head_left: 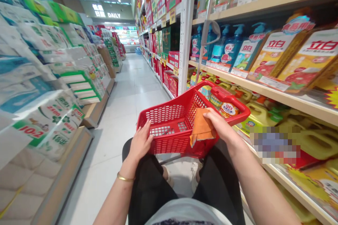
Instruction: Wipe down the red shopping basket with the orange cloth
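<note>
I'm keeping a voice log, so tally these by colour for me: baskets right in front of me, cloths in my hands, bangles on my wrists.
Red: 1, the basket by the left hand
Orange: 1, the cloth in the right hand
Gold: 1, the bangle on the left wrist
Total: 3

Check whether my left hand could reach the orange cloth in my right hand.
Likely yes: the left hand looks empty at the near rim of the red plastic basket, with nothing visible blocking it, though the right hand holds the orange cloth.
</note>
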Tool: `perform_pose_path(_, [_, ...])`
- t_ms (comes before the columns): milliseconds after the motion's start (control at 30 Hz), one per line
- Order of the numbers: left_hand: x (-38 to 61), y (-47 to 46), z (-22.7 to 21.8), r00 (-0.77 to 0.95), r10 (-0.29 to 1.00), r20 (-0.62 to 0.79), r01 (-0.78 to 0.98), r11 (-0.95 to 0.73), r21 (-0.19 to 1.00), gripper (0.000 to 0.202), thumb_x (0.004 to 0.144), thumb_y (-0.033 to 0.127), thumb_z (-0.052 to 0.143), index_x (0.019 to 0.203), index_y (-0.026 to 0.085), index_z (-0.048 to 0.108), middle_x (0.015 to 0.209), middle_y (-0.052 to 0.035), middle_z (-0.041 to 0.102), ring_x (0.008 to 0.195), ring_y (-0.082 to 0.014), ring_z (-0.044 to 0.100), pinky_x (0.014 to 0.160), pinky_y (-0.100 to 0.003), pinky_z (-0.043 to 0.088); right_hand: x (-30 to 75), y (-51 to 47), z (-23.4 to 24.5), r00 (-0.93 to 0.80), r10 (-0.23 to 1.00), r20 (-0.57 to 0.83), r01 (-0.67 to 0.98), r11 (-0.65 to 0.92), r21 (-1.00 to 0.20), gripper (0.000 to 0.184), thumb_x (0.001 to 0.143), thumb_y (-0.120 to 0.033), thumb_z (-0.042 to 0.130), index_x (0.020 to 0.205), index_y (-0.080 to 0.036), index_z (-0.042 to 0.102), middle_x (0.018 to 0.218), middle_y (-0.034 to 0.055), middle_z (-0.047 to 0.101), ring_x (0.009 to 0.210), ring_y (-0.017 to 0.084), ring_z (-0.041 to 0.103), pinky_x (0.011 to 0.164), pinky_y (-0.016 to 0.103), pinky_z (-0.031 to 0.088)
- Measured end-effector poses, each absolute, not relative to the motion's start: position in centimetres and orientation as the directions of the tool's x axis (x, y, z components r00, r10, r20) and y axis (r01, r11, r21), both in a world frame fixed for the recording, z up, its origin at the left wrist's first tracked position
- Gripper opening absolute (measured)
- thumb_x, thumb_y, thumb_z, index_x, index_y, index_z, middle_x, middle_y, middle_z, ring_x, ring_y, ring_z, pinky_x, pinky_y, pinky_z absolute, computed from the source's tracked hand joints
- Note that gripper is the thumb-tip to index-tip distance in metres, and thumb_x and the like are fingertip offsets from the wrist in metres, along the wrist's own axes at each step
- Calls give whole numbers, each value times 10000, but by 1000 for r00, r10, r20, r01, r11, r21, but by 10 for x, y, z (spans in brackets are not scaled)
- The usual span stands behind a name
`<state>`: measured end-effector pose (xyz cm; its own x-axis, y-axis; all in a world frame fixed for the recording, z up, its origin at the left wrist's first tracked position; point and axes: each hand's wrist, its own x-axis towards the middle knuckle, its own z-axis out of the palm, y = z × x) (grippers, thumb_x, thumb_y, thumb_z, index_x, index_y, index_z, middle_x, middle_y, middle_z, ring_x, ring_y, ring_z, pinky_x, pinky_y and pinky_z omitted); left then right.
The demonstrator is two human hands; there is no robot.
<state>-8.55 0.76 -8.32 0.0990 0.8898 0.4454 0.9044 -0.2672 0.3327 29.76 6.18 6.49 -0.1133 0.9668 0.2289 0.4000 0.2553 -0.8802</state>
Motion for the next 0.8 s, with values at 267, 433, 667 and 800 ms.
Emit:
perform_pose_path(267, [-83,9,-81,74,898,434,904,-244,350,658,1115,496,318,1728,262,271,1744,-92,400,1604,-269,414,1332,-562,333,327,35,80,-355,699,621,704,637,-315,308,875,-227,589,1146,-259,734,1286,126,705,1228,309,662,1101,484,504])
perform_pose_path(433, [-81,8,-79,61,906,420,908,-225,352,642,1116,494,314,1715,263,315,1738,-98,411,1604,-265,412,1332,-557,330,322,13,28,-586,689,426,726,680,-100,214,962,-382,659,1072,-210,722,1582,164,591,1510,372,488,1294,602,294])
perform_pose_path(667, [-85,8,-69,77,935,346,876,-230,425,696,1103,565,378,1723,262,292,1787,-110,288,1640,-292,334,1327,-578,323,301,41,37,-283,834,474,917,380,-122,454,1092,-392,486,1434,-137,642,1481,203,669,1276,338,667,1082,475,521])
perform_pose_path(800, [-91,14,-63,31,921,389,860,-223,459,663,1103,592,379,1702,307,351,1823,-62,159,1695,-323,103,1352,-649,171,280,51,32,-208,853,478,976,213,46,566,1060,-518,536,1388,-86,700,1640,273,499,1447,455,515,1126,594,441])
